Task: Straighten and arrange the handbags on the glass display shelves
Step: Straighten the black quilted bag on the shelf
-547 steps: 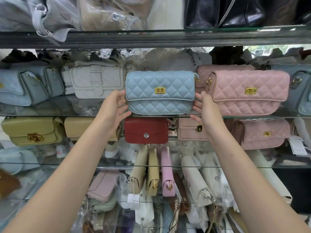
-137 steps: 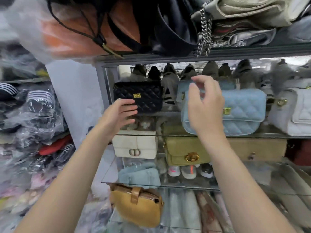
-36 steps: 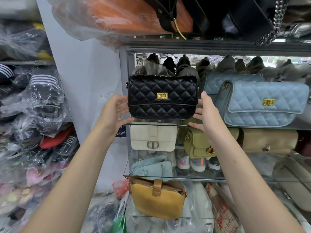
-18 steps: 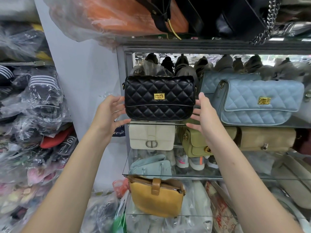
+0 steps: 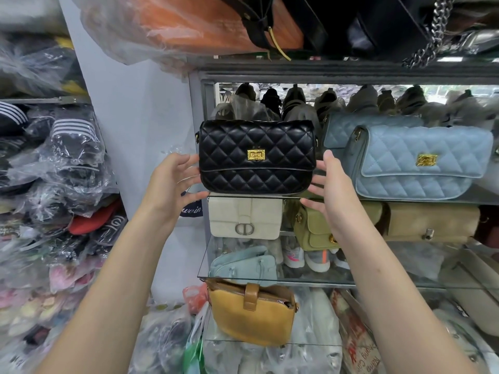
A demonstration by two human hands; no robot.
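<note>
Hands (image 5: 172, 182) now off blk bag (image 5: 256, 156)

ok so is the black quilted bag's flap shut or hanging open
Shut. The black quilted bag stands upright on the glass shelf, its flap lying flat down the front with the gold clasp centred on it.

Bright even light, blurred left edge, wide-angle edge bending.

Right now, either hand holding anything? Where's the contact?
No firm grasp. The black quilted bag stands on the glass shelf; left hand and right hand are open, fingertips at its lower side edges, steadying it.
</note>
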